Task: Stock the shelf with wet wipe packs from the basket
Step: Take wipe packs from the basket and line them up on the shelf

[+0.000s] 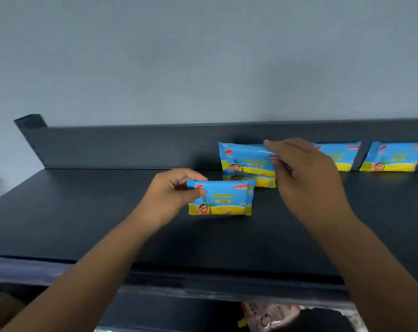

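On the dark shelf top (83, 212), my left hand (172, 195) grips the left end of a blue and yellow wet wipe pack (223, 198) that stands upright on its long edge. Farther back, my right hand (303, 171) pinches the right end of a second pack (245, 156), which leans against the shelf's back rail (131, 144); a strip of the same print (251, 180) shows on the shiny shelf under it. Two more packs (339, 155) (394, 156) stand against the rail to the right. The basket is out of view.
The back rail ends in a raised corner (30, 121) at the left. Behind it is a plain grey wall (203, 56). Below the shelf's front edge (203, 283), pinkish packaged goods (270, 315) show on a lower level.
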